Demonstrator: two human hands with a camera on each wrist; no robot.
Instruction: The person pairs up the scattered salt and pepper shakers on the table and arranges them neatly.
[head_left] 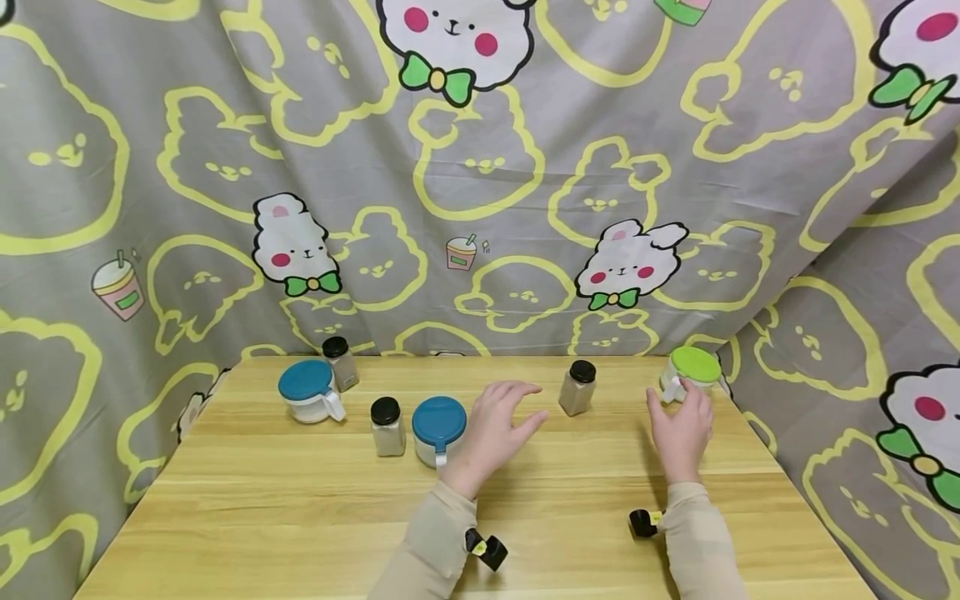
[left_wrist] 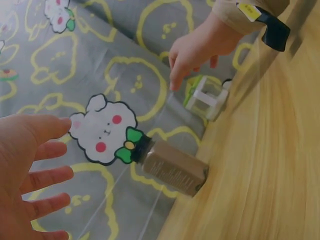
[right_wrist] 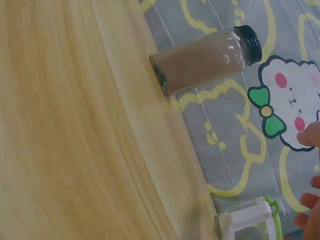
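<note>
My left hand (head_left: 498,429) is held over the table with thumb and fingers spread, holding nothing. Just beyond its fingertips stands an upright glass spice jar (head_left: 577,392) with a black lid and greyish-brown powder inside. In the left wrist view this jar (left_wrist: 172,167) is apart from the spread fingers (left_wrist: 50,177). My right hand (head_left: 682,429) hovers close to a clear container (head_left: 671,387) with a green lid and white handle, its fingers loosely bent around nothing. In the right wrist view the fingertips (right_wrist: 307,200) show beside the green lid (right_wrist: 276,220).
On the left stand two blue-lidded containers, one near the back (head_left: 306,383) and one beside my left wrist (head_left: 438,425). Two more black-lidded jars, a back one (head_left: 341,367) and a front one (head_left: 387,429), stand near them. A patterned curtain (head_left: 487,183) hangs behind the wooden table (head_left: 300,517).
</note>
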